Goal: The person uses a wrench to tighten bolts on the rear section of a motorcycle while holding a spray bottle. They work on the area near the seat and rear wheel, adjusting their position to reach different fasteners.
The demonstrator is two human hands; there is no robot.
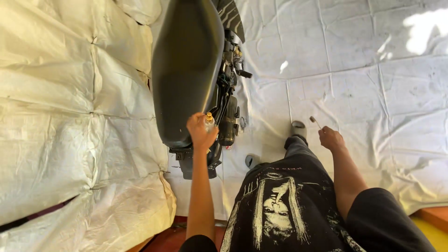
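Observation:
My left hand [200,133] is closed around a small clear bottle [209,121] with a yellowish cap, held against the rear of the motorcycle seat [184,70]. The motorcycle [228,116] stands upright in front of me, its black seat long and smooth, engine parts showing on its right side. My right hand [330,138] is out to the right, gripping a thin tool [315,122] with a small dark tip that points up and left. My black printed shirt and dark trousers fill the lower middle.
White woven sheeting [364,84] covers the floor and hangs as a wall [60,121] on the left. My two shoes [298,127] stand on the sheet beside the motorcycle. A reddish floor edge [434,214] shows at lower right.

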